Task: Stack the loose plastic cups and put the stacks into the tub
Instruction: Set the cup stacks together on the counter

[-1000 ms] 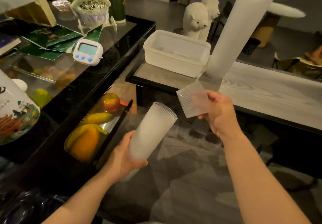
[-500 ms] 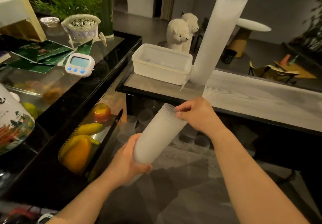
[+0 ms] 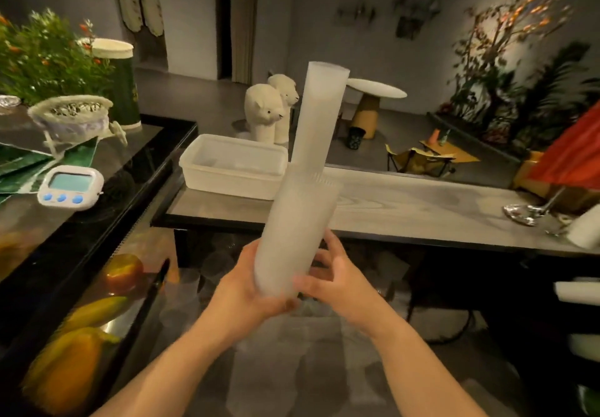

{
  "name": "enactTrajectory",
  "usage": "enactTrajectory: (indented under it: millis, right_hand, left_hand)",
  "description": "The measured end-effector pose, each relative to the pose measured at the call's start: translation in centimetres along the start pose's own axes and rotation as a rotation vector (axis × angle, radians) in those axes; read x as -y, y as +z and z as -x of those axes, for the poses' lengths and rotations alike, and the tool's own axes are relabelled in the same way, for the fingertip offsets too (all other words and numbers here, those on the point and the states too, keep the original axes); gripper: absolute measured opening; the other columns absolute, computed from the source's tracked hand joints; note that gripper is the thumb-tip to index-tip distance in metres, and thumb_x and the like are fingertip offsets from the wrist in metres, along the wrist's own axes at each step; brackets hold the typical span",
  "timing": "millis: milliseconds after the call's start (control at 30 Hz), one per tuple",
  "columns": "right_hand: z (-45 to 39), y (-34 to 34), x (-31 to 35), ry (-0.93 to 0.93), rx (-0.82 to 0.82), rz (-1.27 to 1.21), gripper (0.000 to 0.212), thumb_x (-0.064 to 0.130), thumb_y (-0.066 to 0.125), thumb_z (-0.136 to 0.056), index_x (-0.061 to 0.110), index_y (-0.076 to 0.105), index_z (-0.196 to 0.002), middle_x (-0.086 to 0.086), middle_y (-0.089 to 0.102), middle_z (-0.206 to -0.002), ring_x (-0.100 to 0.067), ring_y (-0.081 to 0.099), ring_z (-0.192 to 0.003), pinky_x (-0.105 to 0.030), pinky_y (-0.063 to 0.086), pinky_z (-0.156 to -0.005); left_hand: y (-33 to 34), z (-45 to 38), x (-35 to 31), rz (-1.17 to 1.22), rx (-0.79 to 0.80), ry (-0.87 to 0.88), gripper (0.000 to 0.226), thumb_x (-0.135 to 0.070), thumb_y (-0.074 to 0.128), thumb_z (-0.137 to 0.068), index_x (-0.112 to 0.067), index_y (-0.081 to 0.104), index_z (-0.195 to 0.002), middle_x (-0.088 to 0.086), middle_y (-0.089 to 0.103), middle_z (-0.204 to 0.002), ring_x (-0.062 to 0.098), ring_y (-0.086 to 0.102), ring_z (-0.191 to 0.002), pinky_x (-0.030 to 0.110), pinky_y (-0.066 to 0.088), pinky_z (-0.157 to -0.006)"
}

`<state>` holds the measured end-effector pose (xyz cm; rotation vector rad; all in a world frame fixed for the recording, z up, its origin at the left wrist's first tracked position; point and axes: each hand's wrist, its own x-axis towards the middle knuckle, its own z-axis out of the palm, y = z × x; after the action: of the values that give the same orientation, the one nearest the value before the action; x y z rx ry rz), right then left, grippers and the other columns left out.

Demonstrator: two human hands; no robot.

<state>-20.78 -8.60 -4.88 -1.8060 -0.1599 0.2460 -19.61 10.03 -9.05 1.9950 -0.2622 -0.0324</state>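
holding a stack of frosted plastic cups (image 3: 293, 238) in both hands, you have it tilted a little to the right, open rims uppermost, in the near middle of the view. your left hand (image 3: 250, 290) wraps its fingers and thumb around the stack's lower end; your right hand (image 3: 337, 282) curls its fingers around the same end from the right. beyond, on the grey wood-grain table (image 3: 406, 208), a taller stack of cups (image 3: 316, 117) stands upright, just right of the white plastic tub (image 3: 232, 174) at the table's left end. loose cups (image 3: 220, 262) lie blurred on the floor under the table. a digital timer (image 3: 69, 187) sits on the black counter (image 3: 107, 208) at left.
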Motion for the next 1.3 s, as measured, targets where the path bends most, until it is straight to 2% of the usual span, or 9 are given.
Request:
enactTrajectory:
  millis: [200, 300, 367, 467, 667, 800, 933, 1133, 1300]
  right_hand:
    - [-0.1, -1.5, 1.4, -0.019, -0.132, -0.03, 0.105, 0.045, 0.089, -0.054, 0.045, 0.025, -0.138, 0.013, 0.054, -0.126, -0.008, 0.06, -0.112, -0.03, 0.056, -0.089]
    - [-0.8, -4.0, 2.8, -0.074, -0.22, -0.033, 0.088, 0.04, 0.089, -0.057, 0.048, 0.034, -0.125, 0.008, 0.058, -0.121, -0.01, 0.064, -0.106, -0.031, 0.058, -0.084]
    - [-1.5, -5.6, 4.0, -0.123, -0.272, -0.024, 0.076, 0.029, 0.089, -0.065, 0.049, 0.038, -0.119, 0.01, 0.059, -0.119, -0.011, 0.064, -0.105, -0.035, 0.059, -0.085]
    - [-3.0, -8.5, 6.0, -0.201, -0.322, 0.03, 0.078, 0.025, 0.086, -0.07, 0.05, 0.036, -0.125, 0.014, 0.059, -0.119, -0.01, 0.063, -0.106, -0.037, 0.06, -0.083]
    - [-9.1, -15.5, 8.4, -0.224, -0.454, 0.082, 0.085, 0.029, 0.085, -0.07, 0.039, 0.033, -0.136, 0.011, 0.06, -0.116, -0.012, 0.061, -0.106, -0.043, 0.057, -0.09]
    - [-13.7, -17.6, 7.7, -0.154, -0.458, 0.144, 0.092, 0.036, 0.087, -0.065, 0.039, 0.031, -0.138, 0.007, 0.06, -0.122, -0.018, 0.06, -0.11, -0.047, 0.054, -0.093]
    - [-16.3, -17.4, 5.7, -0.112, -0.397, 0.173, 0.092, 0.03, 0.086, -0.069, 0.038, 0.029, -0.14, 0.007, 0.057, -0.124, -0.018, 0.058, -0.112, -0.039, 0.053, -0.094]
    - [-18.2, -16.7, 3.4, -0.108, -0.378, 0.16, 0.088, 0.027, 0.085, -0.072, 0.034, 0.028, -0.14, 0.016, 0.053, -0.111, -0.008, 0.054, -0.101, -0.018, 0.045, -0.074]
    - [-19.1, -16.9, 2.0, -0.123, -0.382, 0.187, 0.091, 0.035, 0.086, -0.069, 0.039, 0.027, -0.138, 0.022, 0.052, -0.106, -0.008, 0.057, -0.1, -0.024, 0.05, -0.08]
  left_hand:
    - [0.7, -3.6, -5.2, -0.025, 0.071, 0.044, 0.107, -0.053, 0.091, -0.054, -0.046, 0.021, -0.135, -0.019, 0.053, -0.115, 0.0, 0.056, -0.1, 0.017, 0.046, -0.077]
    - [1.2, -6.0, -7.7, 0.016, 0.102, 0.104, 0.107, -0.049, 0.093, -0.054, -0.048, 0.021, -0.133, -0.023, 0.051, -0.116, -0.004, 0.055, -0.101, 0.013, 0.045, -0.073]
    - [1.5, -7.8, -9.4, 0.016, 0.152, 0.159, 0.112, -0.053, 0.092, -0.053, -0.043, 0.02, -0.137, -0.021, 0.048, -0.122, 0.001, 0.055, -0.107, 0.019, 0.051, -0.082]
    - [1.1, -10.5, -10.9, -0.01, 0.176, 0.177, 0.125, -0.061, 0.089, -0.052, -0.043, 0.009, -0.147, -0.016, 0.044, -0.132, 0.008, 0.052, -0.117, 0.033, 0.051, -0.096]
    - [0.1, -13.1, -10.8, -0.091, 0.072, 0.106, 0.123, -0.062, 0.083, -0.053, -0.04, 0.012, -0.151, -0.009, 0.043, -0.141, 0.011, 0.047, -0.124, 0.035, 0.043, -0.103]
    - [0.2, -13.5, -9.1, -0.109, 0.048, 0.054, 0.116, -0.063, 0.081, -0.055, -0.04, 0.017, -0.15, -0.01, 0.045, -0.14, 0.005, 0.047, -0.118, 0.028, 0.043, -0.098]
    - [0.3, -13.8, -7.4, -0.132, 0.016, 0.031, 0.108, -0.063, 0.082, -0.058, -0.043, 0.021, -0.146, -0.02, 0.045, -0.126, 0.0, 0.049, -0.11, 0.018, 0.04, -0.089]
    - [0.2, -14.9, -4.8, -0.117, -0.045, -0.046, 0.101, -0.055, 0.086, -0.062, -0.045, 0.026, -0.142, -0.02, 0.049, -0.123, 0.003, 0.053, -0.112, 0.025, 0.045, -0.098]
    - [0.7, -14.8, -3.9, -0.089, -0.082, -0.049, 0.089, -0.053, 0.085, -0.063, -0.052, 0.028, -0.131, -0.022, 0.051, -0.121, 0.003, 0.054, -0.114, 0.03, 0.047, -0.1]
